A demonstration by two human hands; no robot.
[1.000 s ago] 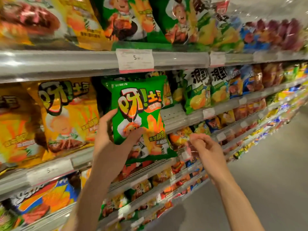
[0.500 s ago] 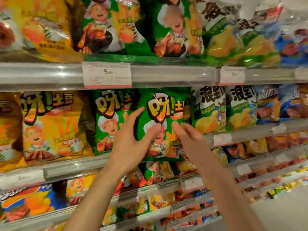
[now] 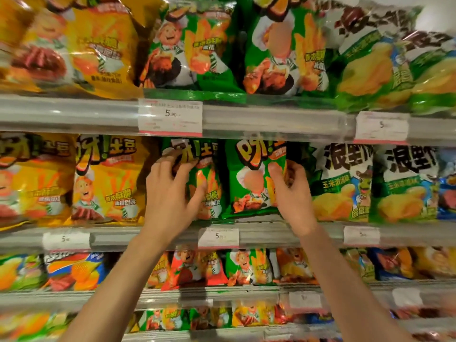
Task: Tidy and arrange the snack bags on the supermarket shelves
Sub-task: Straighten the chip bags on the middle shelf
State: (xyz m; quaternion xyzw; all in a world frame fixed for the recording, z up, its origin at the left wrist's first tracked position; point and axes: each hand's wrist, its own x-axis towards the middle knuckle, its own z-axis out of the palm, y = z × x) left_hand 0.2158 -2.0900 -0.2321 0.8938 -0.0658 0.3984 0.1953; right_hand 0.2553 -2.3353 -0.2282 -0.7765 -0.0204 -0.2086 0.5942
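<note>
On the grey metal shelf, the left hand grips 1 glossy green snack bag; the right hand pinches the neighbouring green chip bag.

My left hand and right hand are both bare, no gloves; no ring shows on any finger I can see; no watch or band at either wrist; both forearms are uncovered down to the frame's lower edge, no sleeve in sight.
</note>
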